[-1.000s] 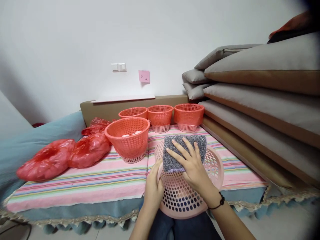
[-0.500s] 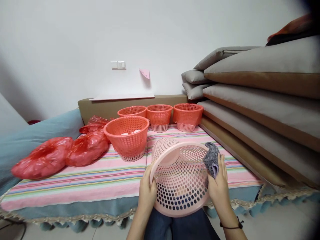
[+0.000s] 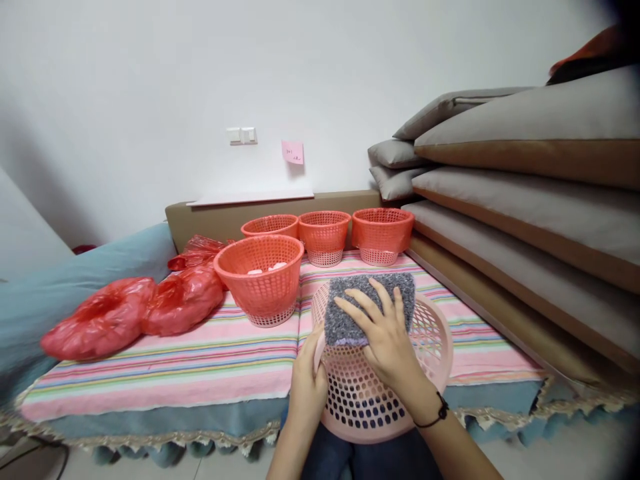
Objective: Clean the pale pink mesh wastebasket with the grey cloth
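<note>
A pale pink plastic mesh basket (image 3: 357, 393) is tipped toward me above my lap, its wide mouth facing me. My left hand (image 3: 309, 370) is closed around the left side of its rim. My right hand (image 3: 383, 327) lies over a grey fuzzy cleaning cloth (image 3: 345, 310) with a purple edge, fingers spread across its outer face. The cloth is held at the upper part of the basket's rim and hides that part. My right thumb is mostly out of sight behind the hand.
A red-lined basket (image 3: 260, 280) with pale items inside stands left of centre, and three more red-lined baskets (image 3: 325, 230) are behind. Inflated-looking red plastic bags (image 3: 100, 317) lie at left on the striped cloth (image 3: 165, 373). Grey cushions (image 3: 530, 200) are stacked at right.
My right hand has moved the cloth from the rim's right side leftward to its top, and the cloth now lies spread out. My left hand keeps its grip on the rim.
</note>
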### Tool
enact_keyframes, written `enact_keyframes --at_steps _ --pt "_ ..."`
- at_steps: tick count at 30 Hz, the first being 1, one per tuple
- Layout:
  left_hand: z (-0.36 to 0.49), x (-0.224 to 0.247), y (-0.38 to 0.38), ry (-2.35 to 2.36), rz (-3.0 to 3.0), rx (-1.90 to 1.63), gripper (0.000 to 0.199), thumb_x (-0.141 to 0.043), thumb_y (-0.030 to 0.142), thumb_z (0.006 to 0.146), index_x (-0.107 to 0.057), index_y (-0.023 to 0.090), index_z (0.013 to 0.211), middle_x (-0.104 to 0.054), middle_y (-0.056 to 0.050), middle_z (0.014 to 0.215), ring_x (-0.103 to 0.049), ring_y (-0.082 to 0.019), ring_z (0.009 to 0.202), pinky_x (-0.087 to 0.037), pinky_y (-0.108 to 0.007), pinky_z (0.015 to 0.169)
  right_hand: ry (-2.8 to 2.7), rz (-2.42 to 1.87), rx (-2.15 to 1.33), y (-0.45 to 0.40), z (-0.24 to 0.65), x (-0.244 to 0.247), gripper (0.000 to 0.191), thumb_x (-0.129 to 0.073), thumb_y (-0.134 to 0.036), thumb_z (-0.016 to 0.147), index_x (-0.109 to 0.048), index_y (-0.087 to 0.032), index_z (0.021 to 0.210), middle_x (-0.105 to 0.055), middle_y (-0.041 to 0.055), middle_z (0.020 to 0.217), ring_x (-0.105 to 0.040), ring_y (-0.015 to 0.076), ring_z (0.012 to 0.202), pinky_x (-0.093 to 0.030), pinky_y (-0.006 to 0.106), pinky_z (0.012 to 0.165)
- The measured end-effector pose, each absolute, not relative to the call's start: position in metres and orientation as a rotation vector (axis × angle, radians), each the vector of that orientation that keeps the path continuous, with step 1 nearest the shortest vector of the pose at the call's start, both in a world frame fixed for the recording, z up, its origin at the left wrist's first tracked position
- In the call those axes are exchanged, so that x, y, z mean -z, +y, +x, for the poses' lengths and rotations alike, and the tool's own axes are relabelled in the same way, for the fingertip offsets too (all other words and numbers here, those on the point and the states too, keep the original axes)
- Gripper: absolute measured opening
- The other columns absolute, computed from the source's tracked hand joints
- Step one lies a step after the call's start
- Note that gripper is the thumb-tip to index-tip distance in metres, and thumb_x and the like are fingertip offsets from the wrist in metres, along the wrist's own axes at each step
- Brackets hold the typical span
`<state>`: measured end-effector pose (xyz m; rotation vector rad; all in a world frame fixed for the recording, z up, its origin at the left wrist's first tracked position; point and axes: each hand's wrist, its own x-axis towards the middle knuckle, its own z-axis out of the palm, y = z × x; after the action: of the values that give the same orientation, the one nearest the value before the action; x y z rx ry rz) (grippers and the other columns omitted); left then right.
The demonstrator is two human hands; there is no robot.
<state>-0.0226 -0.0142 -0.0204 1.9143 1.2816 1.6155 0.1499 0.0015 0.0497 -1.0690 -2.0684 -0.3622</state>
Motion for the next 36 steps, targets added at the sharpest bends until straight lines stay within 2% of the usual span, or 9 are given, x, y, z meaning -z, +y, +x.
enact_keyframes --at_steps 3,5,10,13,16,20,25,28,36 --pt "-0.020 0.019 -0.012 1.284 1.921 -1.585 0.070 -0.040 -0.001 0.067 -0.057 0.016 0.133 -0.061 -0.009 0.137 -0.052 -0.023 0.131 -0.038 -0.044 0.114 -1.929 -1.183 0.343 0.007 0.173 -0.052 0.079 -0.040 -0.005 0.070 -0.040 -0.033 0.145 -0.045 -0.0019 0.147 -0.023 0.0298 0.143 -0.006 0.064 0.117" --pt "-0.020 0.021 -0.012 1.311 1.903 -1.582 0.071 -0.039 -0.002 0.066 -0.058 0.016 0.132 -0.061 -0.009 0.136 -0.053 -0.023 0.130 -0.038 -0.043 0.114 -1.785 -1.279 0.318 0.013 0.196 -0.046 0.075 -0.041 -0.009 0.074 -0.038 -0.031 0.146 -0.046 0.0021 0.145 -0.031 0.0296 0.138 -0.015 0.061 0.116" --pt "-0.027 0.033 -0.015 1.393 1.813 -1.649 0.066 -0.041 0.000 0.068 -0.059 0.016 0.129 -0.065 -0.009 0.131 -0.057 -0.024 0.127 -0.042 -0.043 0.111 -1.414 -1.454 -0.092 0.016 0.249 0.022 0.066 -0.045 -0.031 0.085 -0.032 -0.020 0.149 -0.046 0.0144 0.143 -0.044 0.0299 0.131 -0.036 0.049 0.109" --pt "-0.030 0.038 -0.015 1.421 1.787 -1.654 0.064 -0.042 0.001 0.070 -0.059 0.016 0.129 -0.066 -0.009 0.130 -0.058 -0.025 0.125 -0.044 -0.043 0.109 -1.135 -1.494 -0.367 0.007 0.260 0.076 0.072 -0.050 -0.051 0.085 -0.033 -0.016 0.146 -0.049 0.0183 0.141 -0.046 0.0314 0.130 -0.034 0.048 0.111" --pt "-0.032 0.036 -0.014 1.424 1.786 -1.642 0.060 -0.043 0.003 0.070 -0.060 0.014 0.127 -0.067 -0.010 0.127 -0.060 -0.025 0.123 -0.046 -0.042 0.107 -1.024 -1.505 -0.439 0.001 0.259 0.096 0.074 -0.049 -0.055 0.086 -0.035 -0.014 0.145 -0.051 0.0188 0.139 -0.047 0.0316 0.131 -0.032 0.048 0.112" --pt "-0.032 0.026 -0.012 1.390 1.866 -1.589 0.060 -0.043 0.004 0.069 -0.060 0.013 0.126 -0.068 -0.012 0.125 -0.061 -0.026 0.120 -0.047 -0.044 0.106 -1.231 -1.471 -0.193 0.010 0.251 0.046 0.063 -0.045 -0.036 0.089 -0.035 -0.015 0.147 -0.046 0.0173 0.143 -0.043 0.0310 0.133 -0.033 0.050 0.110" --pt "-0.023 0.008 -0.005 1.335 2.030 -1.515 0.068 -0.040 0.000 0.066 -0.058 0.014 0.130 -0.064 -0.011 0.132 -0.057 -0.023 0.126 -0.043 -0.043 0.110 -1.812 -1.302 0.322 0.019 0.211 -0.055 0.073 -0.040 -0.006 0.078 -0.036 -0.029 0.148 -0.047 0.0062 0.144 -0.040 0.0286 0.130 -0.025 0.057 0.112" --pt "-0.021 0.002 -0.002 1.323 2.084 -1.497 0.071 -0.039 -0.001 0.066 -0.055 0.015 0.133 -0.062 -0.010 0.135 -0.054 -0.022 0.129 -0.041 -0.042 0.112 -2.063 -1.166 0.466 0.020 0.183 -0.079 0.072 -0.040 -0.002 0.078 -0.043 -0.031 0.144 -0.051 0.0020 0.140 -0.038 0.0269 0.128 -0.020 0.054 0.115" --pt "-0.021 -0.001 -0.008 1.393 1.975 -1.554 0.064 -0.043 0.002 0.074 -0.049 0.018 0.135 -0.058 -0.011 0.138 -0.052 -0.023 0.130 -0.040 -0.043 0.112 -2.047 -1.179 0.534 0.026 0.183 -0.077 0.060 -0.042 -0.006 0.084 -0.050 -0.029 0.139 -0.061 0.0056 0.124 -0.046 0.0262 0.110 -0.032 0.046 0.100"
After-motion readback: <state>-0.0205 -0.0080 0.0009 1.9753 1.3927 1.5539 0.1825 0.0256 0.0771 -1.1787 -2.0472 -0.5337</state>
